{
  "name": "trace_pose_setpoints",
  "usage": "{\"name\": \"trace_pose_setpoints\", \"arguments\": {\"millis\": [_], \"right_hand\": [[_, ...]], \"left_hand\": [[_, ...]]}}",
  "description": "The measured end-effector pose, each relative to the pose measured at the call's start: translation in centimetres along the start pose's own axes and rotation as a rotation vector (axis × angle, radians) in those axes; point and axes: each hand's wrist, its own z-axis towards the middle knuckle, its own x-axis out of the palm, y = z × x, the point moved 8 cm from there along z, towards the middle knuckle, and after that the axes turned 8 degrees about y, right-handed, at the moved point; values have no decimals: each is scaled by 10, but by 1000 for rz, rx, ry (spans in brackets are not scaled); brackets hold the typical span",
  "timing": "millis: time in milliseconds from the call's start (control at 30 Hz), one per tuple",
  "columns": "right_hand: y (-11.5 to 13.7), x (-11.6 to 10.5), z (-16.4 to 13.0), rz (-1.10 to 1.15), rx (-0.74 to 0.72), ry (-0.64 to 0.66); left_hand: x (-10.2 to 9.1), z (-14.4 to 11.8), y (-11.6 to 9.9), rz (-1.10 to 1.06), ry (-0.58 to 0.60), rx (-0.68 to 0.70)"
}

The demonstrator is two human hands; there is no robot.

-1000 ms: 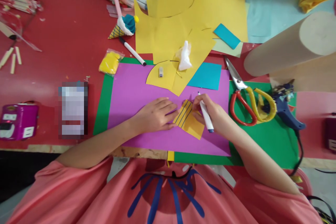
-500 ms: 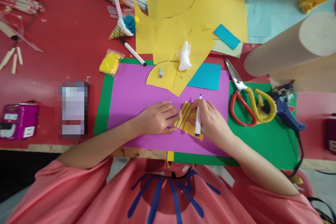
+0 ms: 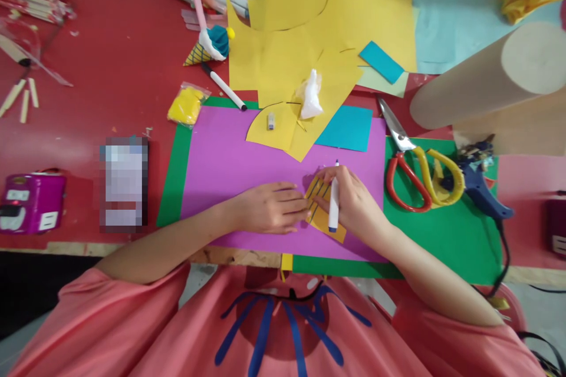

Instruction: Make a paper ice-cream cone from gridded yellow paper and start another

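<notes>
A small yellow paper piece [image 3: 328, 225] with dark parallel lines lies on the purple sheet [image 3: 230, 159]. My left hand [image 3: 276, 209] rests flat with fingers stretched out, its fingertips at the paper's left edge. Over the right part of the paper is my right hand [image 3: 354, 197], closed around a white marker [image 3: 333, 206] that stands nearly upright in the view, dark tip pointing away from me. The right thumb and index finger also reach onto the paper and hide part of it.
Large scissors [image 3: 402, 141] and a blue glue gun [image 3: 486, 188] lie right on the green sheet [image 3: 442, 247]. Beyond are yellow paper [image 3: 283, 65], a white glue bottle [image 3: 312, 97] and a paper ice-cream cone [image 3: 207, 47]. A phone [image 3: 124, 185] lies left; a beige cylinder [image 3: 477, 82], far right.
The lined paper has shifted slightly right and toward me, and turned a little. My left hand has followed to the right and lower; my right hand keeps the marker.
</notes>
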Motion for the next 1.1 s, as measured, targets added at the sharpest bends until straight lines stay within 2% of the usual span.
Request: {"name": "trace_pose_setpoints", "arguments": {"millis": [200,367,467,567,733,933,1100], "right_hand": [[-9,1,0,284,68,29],[-26,-32,3,378,92,-234],[-40,-37,6,479,133,-292],[-44,-29,8,557,164,-276],[-38,-21,3,599,188,-259],[-38,-20,0,707,176,-227],[-42,-14,-1,735,160,-133]], "left_hand": [[0,3,-5,92,-21,-40],[-4,7,-4,121,-4,-53],[-6,7,-3,140,-10,-41],[-6,5,-5,147,-14,-20],[-6,1,-13,183,-13,55],[-13,-3,1,228,-16,-29],[-16,-6,5,189,6,-1]]}}
